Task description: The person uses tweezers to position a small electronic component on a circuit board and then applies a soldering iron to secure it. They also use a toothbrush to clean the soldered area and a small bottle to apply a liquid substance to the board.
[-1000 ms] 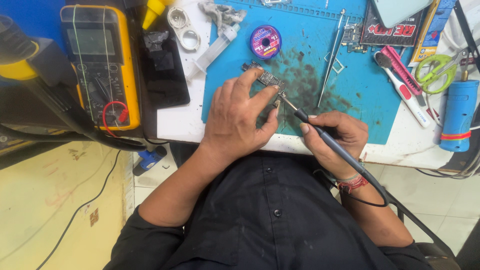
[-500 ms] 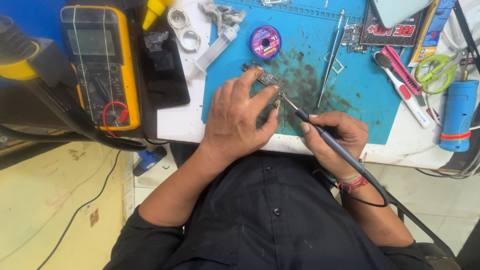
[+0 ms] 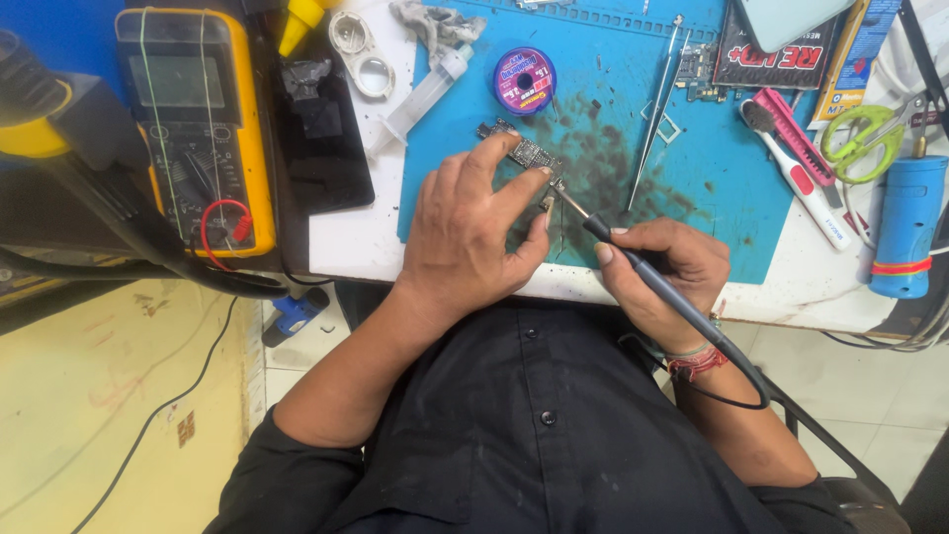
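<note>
A: While you hold that pose, look at the head view: almost nothing has shifted over the last second. Your left hand point(image 3: 465, 237) still presses down on the small circuit board point(image 3: 522, 153), fingers curled over its near end, pinning it to the blue work mat point(image 3: 692, 198).

B: And the other one?

A: Your right hand point(image 3: 657, 272) stays wrapped around the soldering iron point(image 3: 643, 277), fingers pressed together on the black handle like a pen. The tip still meets the board's right edge, just beside your left fingertips point(image 3: 542, 176).

B: So what does the stillness mean?

A: I judge you are dwelling on one joint, letting heat soak in, rather than moving between pads. The board lies at the mat's middle, near the stained patch.

B: Anything close by?

A: The purple solder-wire spool point(image 3: 524, 79) sits just beyond the board, tweezers point(image 3: 657, 109) lie to its right, and the yellow multimeter point(image 3: 193, 129) rests far left, all well apart from your hands.
</note>
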